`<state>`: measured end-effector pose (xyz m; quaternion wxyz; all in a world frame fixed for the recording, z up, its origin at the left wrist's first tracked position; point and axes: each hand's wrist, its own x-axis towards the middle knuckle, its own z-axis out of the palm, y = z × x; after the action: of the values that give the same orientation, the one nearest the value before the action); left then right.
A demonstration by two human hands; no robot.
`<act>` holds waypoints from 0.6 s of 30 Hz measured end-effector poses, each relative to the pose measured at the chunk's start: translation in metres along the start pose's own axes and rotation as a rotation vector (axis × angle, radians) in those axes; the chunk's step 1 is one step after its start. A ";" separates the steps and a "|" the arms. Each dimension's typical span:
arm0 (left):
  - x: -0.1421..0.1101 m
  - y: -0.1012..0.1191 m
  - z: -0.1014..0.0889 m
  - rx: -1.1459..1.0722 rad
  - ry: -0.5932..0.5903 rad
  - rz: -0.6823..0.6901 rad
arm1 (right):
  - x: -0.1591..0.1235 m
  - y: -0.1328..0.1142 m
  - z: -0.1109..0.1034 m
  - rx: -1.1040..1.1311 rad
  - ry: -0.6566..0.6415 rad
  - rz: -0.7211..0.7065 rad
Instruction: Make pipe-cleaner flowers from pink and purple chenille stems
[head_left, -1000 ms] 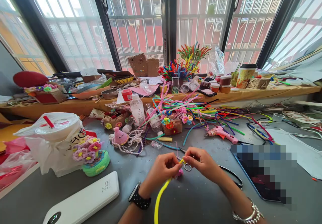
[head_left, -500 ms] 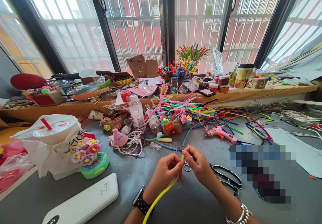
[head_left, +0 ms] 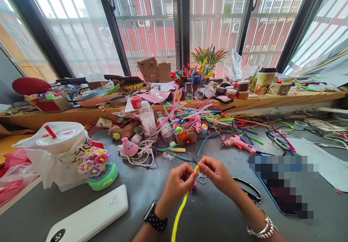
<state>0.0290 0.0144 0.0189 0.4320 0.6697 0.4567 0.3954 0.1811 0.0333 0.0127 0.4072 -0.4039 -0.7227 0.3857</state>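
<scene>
Both hands meet over the grey table, pinching a yellow pipe cleaner (head_left: pixel 179 213). My left hand (head_left: pixel 177 184) is closed round it near its upper end, and the long tail hangs down toward the table's near edge. At the tip, the fingers of my right hand (head_left: pixel 214 173) are pressed together on the same pipe cleaner. Beneath the hands lies a small pink fuzzy piece (head_left: pixel 194 186), partly hidden. Small scissors (head_left: pixel 202 178) rest just behind the fingers. A larger black-handled tool (head_left: pixel 248 189) is partly covered by my right forearm.
A pink glue gun (head_left: pixel 239 143) and a phone (head_left: pixel 277 195) lie on the right. Loose pipe cleaners (head_left: pixel 217 117) heap up at the back. To the left are a white power bank (head_left: pixel 89 213), a crocheted flower pot (head_left: pixel 103 176) and a bagged drink cup (head_left: pixel 58 140).
The yellow tail has swung to the right and now hangs more steeply. My hands have shifted only slightly, still pinching near its upper end. More of the pink piece shows beneath them.
</scene>
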 end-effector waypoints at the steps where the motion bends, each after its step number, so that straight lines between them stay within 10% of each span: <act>1: 0.000 0.001 0.000 -0.005 -0.004 -0.004 | -0.001 -0.002 0.000 -0.019 0.001 0.000; 12: 0.003 0.001 -0.006 -0.184 -0.090 -0.087 | 0.001 0.001 -0.002 0.091 -0.002 0.084; 18: 0.005 0.001 -0.019 -0.138 -0.054 -0.087 | 0.004 0.005 -0.030 -0.393 0.161 0.093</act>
<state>0.0127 0.0229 0.0268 0.5062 0.6283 0.4451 0.3885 0.2088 0.0454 0.0202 0.3588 -0.5378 -0.7299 0.2222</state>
